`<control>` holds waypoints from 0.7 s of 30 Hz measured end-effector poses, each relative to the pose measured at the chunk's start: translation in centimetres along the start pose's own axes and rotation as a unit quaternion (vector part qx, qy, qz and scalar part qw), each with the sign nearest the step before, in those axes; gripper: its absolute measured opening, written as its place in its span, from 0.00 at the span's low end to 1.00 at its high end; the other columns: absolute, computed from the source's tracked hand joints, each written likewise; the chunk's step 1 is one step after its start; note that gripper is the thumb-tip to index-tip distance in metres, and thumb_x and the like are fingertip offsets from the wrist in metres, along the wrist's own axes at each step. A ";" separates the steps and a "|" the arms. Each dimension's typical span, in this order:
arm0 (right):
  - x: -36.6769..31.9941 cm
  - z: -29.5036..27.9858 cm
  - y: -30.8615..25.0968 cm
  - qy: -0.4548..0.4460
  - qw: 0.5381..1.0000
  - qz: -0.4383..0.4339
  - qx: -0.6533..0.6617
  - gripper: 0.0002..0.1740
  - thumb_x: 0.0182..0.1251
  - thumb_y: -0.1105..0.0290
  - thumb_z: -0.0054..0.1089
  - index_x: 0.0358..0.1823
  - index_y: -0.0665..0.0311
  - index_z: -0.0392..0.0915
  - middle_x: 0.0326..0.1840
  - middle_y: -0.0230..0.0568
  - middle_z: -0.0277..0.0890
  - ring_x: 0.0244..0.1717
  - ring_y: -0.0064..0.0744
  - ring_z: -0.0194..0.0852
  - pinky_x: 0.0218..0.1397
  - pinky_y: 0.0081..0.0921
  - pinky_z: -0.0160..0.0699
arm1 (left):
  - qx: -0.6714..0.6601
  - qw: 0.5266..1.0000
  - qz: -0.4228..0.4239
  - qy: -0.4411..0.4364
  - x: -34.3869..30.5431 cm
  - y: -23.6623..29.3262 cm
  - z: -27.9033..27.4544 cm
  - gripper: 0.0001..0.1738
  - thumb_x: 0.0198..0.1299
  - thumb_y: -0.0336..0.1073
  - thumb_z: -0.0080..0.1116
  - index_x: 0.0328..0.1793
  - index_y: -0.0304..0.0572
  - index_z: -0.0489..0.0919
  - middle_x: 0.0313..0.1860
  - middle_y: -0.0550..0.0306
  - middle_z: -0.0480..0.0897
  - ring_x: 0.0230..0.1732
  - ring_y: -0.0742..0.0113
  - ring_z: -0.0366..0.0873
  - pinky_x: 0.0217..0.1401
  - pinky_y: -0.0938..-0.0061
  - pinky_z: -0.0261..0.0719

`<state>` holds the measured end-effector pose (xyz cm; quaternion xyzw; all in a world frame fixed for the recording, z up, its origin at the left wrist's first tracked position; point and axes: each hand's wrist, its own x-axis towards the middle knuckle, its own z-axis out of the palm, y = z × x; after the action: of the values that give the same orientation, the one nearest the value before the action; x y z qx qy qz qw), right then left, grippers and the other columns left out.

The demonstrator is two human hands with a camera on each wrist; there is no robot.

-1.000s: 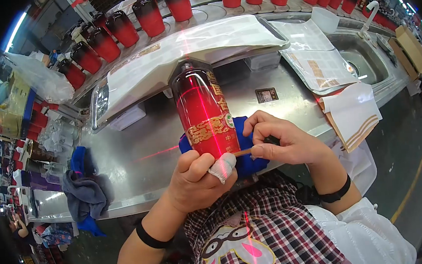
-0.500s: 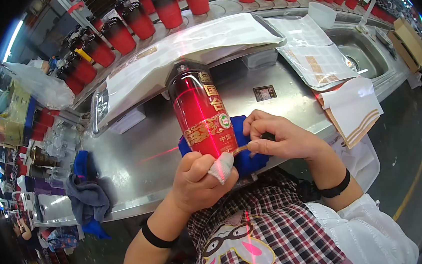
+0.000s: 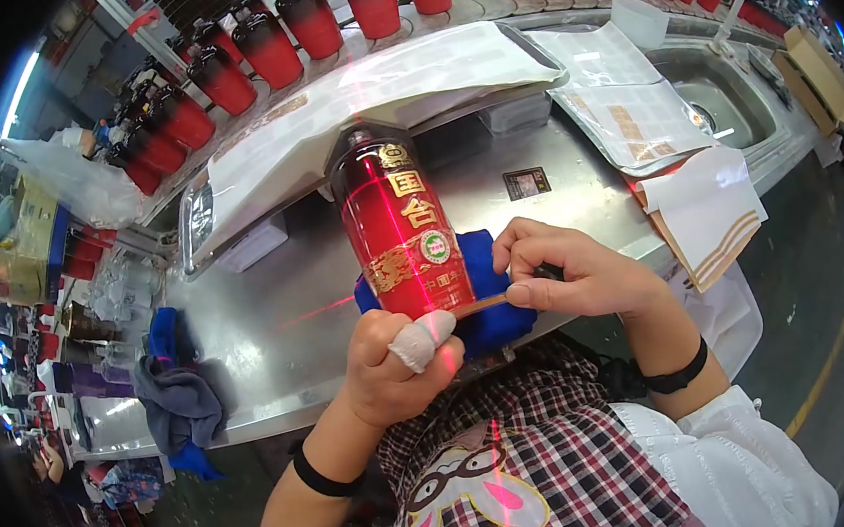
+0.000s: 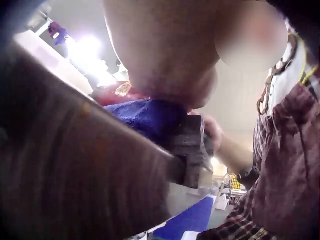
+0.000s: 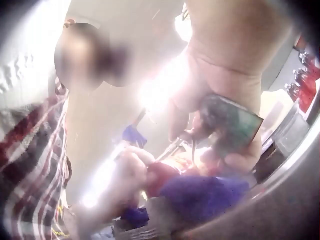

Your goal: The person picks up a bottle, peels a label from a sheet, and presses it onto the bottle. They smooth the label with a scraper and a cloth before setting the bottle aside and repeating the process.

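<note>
A red glass bottle point(image 3: 393, 216) with gold lettering and a round green-and-white sticker lies on a folded blue cloth point(image 3: 498, 329) in the head view, neck pointing away. My left hand point(image 3: 391, 372) grips its base end with curled fingers; one digit wears a white cover point(image 3: 419, 342). Between thumb and forefinger my right hand point(image 3: 588, 271) pinches a thin brown strip point(image 3: 484, 305), which runs to the bottle's base beside the covered digit. In the right wrist view a dark greenish flat piece point(image 5: 234, 125) overlaps the right palm. The left wrist view is mostly filled by blurred metal.
Beyond the bottle stands a paper-covered tray point(image 3: 376, 82). Red-black bottles point(image 3: 308, 20) line the conveyor behind it. To the right are plastic-covered sheets point(image 3: 619, 111) and a sink point(image 3: 729, 101). A grey cloth point(image 3: 181, 400) hangs over the steel table's point(image 3: 289, 345) left front edge.
The bottle has turned about its length, bringing its lettering and sticker leftward to face up. My left hand's covered digit has shifted left, and the strip still runs between the hands.
</note>
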<state>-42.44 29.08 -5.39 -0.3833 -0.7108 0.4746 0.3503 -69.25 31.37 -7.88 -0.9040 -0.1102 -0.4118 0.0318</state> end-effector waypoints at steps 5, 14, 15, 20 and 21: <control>-0.1 0.2 0.6 0.008 1.000 0.012 0.015 0.15 0.69 0.61 0.65 0.34 0.67 0.76 0.43 0.38 0.70 0.46 0.30 0.67 0.50 0.25 0.67 | -0.018 0.999 -0.038 0.025 -0.7 0.5 0.2 0.15 0.33 0.27 0.70 0.31 0.50 0.83 0.49 0.61 0.79 0.42 0.59 0.72 0.37 0.65 0.71; 0.2 0.2 0.6 -0.005 0.999 0.041 0.016 0.16 0.71 0.62 0.64 0.30 0.65 0.73 0.48 0.38 0.70 0.51 0.28 0.66 0.55 0.27 0.67 | -0.009 1.000 -0.027 0.006 -0.3 0.2 0.1 0.15 0.36 0.30 0.70 0.35 0.54 0.83 0.52 0.63 0.80 0.44 0.62 0.72 0.37 0.68 0.72; 0.1 0.2 0.6 -0.006 0.999 0.043 0.014 0.16 0.71 0.62 0.64 0.30 0.65 0.73 0.48 0.38 0.70 0.51 0.28 0.66 0.55 0.26 0.67 | -0.018 0.998 -0.047 0.025 -0.8 0.2 0.2 0.14 0.38 0.33 0.69 0.35 0.56 0.84 0.54 0.64 0.81 0.46 0.63 0.72 0.39 0.69 0.74; 0.3 0.3 0.9 -0.008 0.999 0.046 0.014 0.16 0.71 0.62 0.64 0.30 0.65 0.72 0.48 0.38 0.70 0.51 0.28 0.66 0.55 0.26 0.67 | 0.058 0.998 0.010 -0.007 -0.1 0.3 -0.2 0.13 0.39 0.34 0.67 0.35 0.58 0.84 0.53 0.65 0.81 0.46 0.64 0.72 0.38 0.69 0.74; 0.4 0.3 0.9 -0.008 0.999 0.044 0.013 0.16 0.71 0.62 0.64 0.30 0.65 0.72 0.48 0.38 0.70 0.51 0.28 0.66 0.55 0.26 0.67 | 0.075 0.997 0.025 -0.026 0.5 0.3 -0.5 0.13 0.38 0.34 0.67 0.35 0.58 0.84 0.53 0.65 0.81 0.46 0.64 0.72 0.38 0.69 0.73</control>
<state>-42.67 29.54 -6.28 -0.4058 -0.6897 0.5016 0.3287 -69.22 31.14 -7.13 -0.9119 -0.1193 -0.3778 0.1071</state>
